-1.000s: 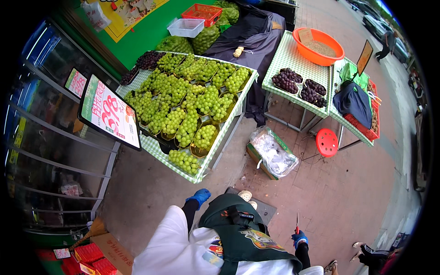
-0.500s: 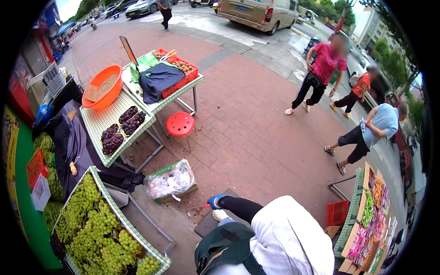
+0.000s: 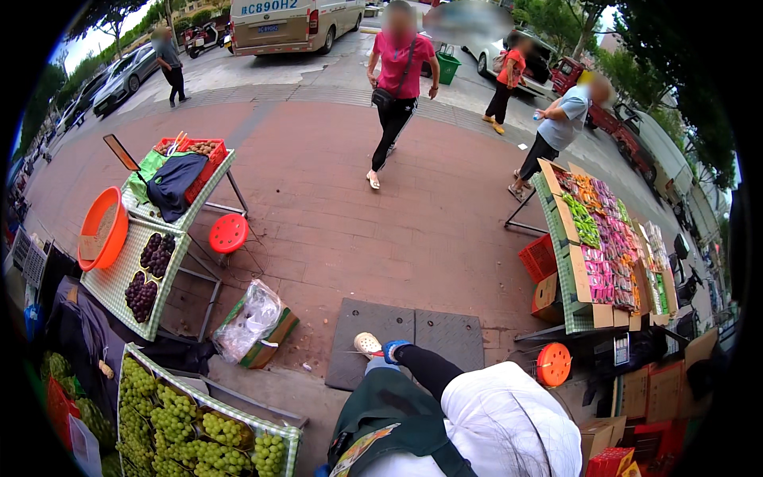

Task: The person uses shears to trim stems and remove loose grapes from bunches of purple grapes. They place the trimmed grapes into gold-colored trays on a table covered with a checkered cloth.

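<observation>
Neither of my hands shows in the head view. My white top (image 3: 509,417) and a dark green apron (image 3: 393,413) fill the lower middle. Below them a cream clog (image 3: 367,344) and a blue clog (image 3: 394,350) rest by dark ramp mats (image 3: 445,338). Nearest on the left is a table with bunches of green grapes (image 3: 171,417). Beyond it, dark purple grapes (image 3: 141,296) lie on a checked tablecloth (image 3: 119,278) beside an orange basin (image 3: 103,230). A small bit of blue at the lower edge is too cut off to name.
A plastic-lined carton (image 3: 266,338) and red stool (image 3: 229,233) stand on the left. At right are a stall of colourful small packets (image 3: 608,238), a red crate (image 3: 539,258) and an orange-red stool (image 3: 553,364). A person in pink (image 3: 401,63) walks on the paving; others stand beyond.
The view has turned to the right, so the stalls appear farther left. The person in pink has walked nearer the middle of the paving. My hands are out of view in both frames.
</observation>
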The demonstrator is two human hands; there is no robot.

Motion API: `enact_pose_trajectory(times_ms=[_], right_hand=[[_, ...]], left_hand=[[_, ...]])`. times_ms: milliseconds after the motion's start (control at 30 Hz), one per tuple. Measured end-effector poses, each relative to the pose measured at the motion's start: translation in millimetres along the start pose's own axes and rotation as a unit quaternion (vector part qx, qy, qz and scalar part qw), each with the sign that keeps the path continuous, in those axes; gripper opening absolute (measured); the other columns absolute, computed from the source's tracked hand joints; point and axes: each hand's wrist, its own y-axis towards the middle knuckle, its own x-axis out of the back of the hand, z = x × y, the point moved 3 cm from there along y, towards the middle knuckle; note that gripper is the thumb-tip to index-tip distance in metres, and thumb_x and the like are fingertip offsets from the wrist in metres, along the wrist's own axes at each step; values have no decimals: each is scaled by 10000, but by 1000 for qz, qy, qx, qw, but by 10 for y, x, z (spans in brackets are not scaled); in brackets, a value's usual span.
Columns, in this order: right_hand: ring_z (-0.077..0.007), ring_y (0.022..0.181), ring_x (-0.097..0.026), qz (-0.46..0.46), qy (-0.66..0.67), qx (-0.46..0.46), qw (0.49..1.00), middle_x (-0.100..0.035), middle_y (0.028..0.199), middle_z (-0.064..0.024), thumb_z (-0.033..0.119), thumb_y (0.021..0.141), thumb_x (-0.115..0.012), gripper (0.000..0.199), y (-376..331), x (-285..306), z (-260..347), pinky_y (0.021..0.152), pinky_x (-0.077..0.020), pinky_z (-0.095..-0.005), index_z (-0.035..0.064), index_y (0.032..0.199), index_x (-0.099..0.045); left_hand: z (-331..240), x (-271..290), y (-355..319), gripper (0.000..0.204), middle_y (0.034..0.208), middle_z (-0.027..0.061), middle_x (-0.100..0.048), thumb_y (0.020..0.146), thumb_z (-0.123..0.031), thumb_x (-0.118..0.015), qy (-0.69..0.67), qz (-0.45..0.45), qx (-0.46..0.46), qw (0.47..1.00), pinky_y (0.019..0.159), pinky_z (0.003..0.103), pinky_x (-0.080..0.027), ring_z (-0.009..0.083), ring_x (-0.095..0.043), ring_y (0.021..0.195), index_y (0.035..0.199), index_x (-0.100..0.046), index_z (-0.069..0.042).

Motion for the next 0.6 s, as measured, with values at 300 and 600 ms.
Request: enact_pose_trajectory(times_ms=[300,600], right_hand=[[-321,913,-619,49,23,-129,990,-640,967,-169,218,745,-489,311,-985,-1335,-1018,728,-488,-395,60,956,-656],[-361,934,-586,-7,109,-50,993,-621,1017,-172,247,757,-483,333,-1606,-2018,-509,735,-477,-410,78,1012,-612]], left_hand=[[307,76,-357,319,835,149,-632,833,-334,-507,39,17,-12,999,677,392,-465,283,-604,751,848,-631,-41],[1363,76,-957,318,846,148,-632,835,-341,-511,38,-5,-6,999,682,392,-465,291,-606,764,860,-628,-46]])
